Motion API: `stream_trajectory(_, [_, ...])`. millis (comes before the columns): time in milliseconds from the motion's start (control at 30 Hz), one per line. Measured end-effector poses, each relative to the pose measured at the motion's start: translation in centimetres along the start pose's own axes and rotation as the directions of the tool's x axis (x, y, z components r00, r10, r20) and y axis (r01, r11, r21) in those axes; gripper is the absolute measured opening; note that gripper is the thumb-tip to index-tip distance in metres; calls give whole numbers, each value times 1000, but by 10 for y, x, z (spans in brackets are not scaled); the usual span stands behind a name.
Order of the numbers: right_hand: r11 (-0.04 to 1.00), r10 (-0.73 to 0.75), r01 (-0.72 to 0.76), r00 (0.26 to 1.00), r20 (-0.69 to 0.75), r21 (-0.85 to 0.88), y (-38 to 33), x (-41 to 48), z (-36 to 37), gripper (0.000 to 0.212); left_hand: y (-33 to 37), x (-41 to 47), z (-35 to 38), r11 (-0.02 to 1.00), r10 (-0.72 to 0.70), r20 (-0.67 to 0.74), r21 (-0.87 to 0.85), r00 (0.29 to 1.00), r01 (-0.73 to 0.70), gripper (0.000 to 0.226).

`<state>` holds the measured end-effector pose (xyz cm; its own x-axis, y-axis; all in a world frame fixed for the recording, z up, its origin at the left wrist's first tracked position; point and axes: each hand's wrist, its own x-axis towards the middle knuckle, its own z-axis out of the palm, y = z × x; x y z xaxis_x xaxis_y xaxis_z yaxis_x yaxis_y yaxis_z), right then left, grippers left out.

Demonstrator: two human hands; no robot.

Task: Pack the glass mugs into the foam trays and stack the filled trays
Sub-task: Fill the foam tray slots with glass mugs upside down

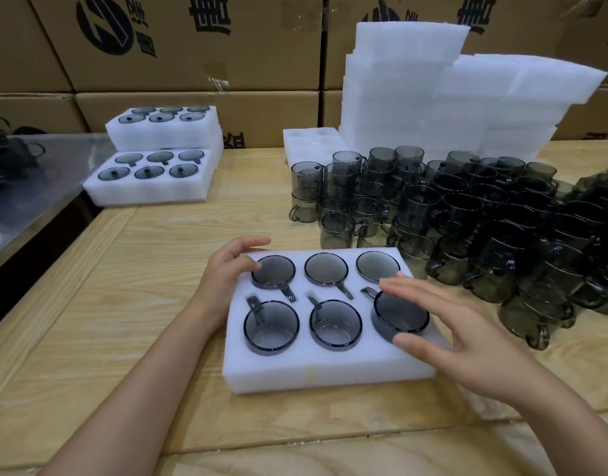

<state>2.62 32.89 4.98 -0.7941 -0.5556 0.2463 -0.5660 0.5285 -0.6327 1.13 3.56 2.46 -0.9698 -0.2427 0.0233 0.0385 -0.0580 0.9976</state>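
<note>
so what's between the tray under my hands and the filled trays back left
Only bare wooden table, in the head view, separates the near tray from the filled trays.

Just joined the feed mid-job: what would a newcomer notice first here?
The foam tray at centre, its six pockets full of smoky glass mugs, with the left hand and right hand at it. Right of it crowd unpacked mugs; far left sit two more filled trays.

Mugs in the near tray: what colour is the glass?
Smoky grey, see-through. The head view shows it best, on the mugs seated in the white foam tray.
</note>
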Motion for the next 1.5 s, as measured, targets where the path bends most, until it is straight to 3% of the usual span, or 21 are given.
stream_trajectory(67, [1000,-20,18,998,-55,-26,-3,2,5,54,9,-1,0,972,91,-46,221,995,-79,33])
stream_trajectory(133, [997,-43,38,997,-70,-62,-6,10,9,51,24,-8,3,878,261,-45,427,964,-218,29])
stream_trajectory(200, [1000,14,-14,999,-47,-8,-6,20,11,46,44,-24,17,743,393,78,561,916,-366,33])
stream_trajectory(233, [997,62,-59,997,-49,51,-5,24,12,46,51,-34,29,678,415,209,578,885,-454,39])
stream_trajectory(300, [975,141,-125,987,-75,183,1,30,12,42,54,-54,60,510,337,543,581,769,-634,54])
stream_trajectory(367, [961,180,-167,983,-40,222,7,31,15,41,47,-68,87,285,134,730,619,670,-732,70])
stream_trajectory(433, [965,208,-210,978,32,154,14,31,19,45,35,-77,97,128,-9,732,677,682,-725,84])
stream_trajectory(533, [966,229,-216,970,83,-144,22,33,22,51,22,-88,103,-43,-37,688,724,725,-689,102])
stream_trajectory(600, [947,233,-209,970,74,-245,22,34,23,52,19,-94,112,-123,-61,650,748,757,-652,110])
stream_trajectory(800, [948,309,-302,949,-61,104,16,28,29,56,18,-97,124,-175,-124,539,815,833,-553,97])
stream_trajectory(967, [854,434,-382,898,-78,354,6,19,35,58,29,-98,123,-214,-188,506,815,842,-538,81])
stream_trajectory(1167, [701,492,-333,866,-89,630,-18,18,66,44,41,-103,106,-224,-229,392,870,891,-440,68])
stream_trajectory(1400, [625,508,-235,846,-159,745,-38,58,106,35,44,-92,63,-312,-165,234,909,958,-275,73])
stream_trajectory(1500, [646,490,-195,847,-205,738,-44,84,122,34,43,-76,43,-323,-138,162,925,977,-199,78])
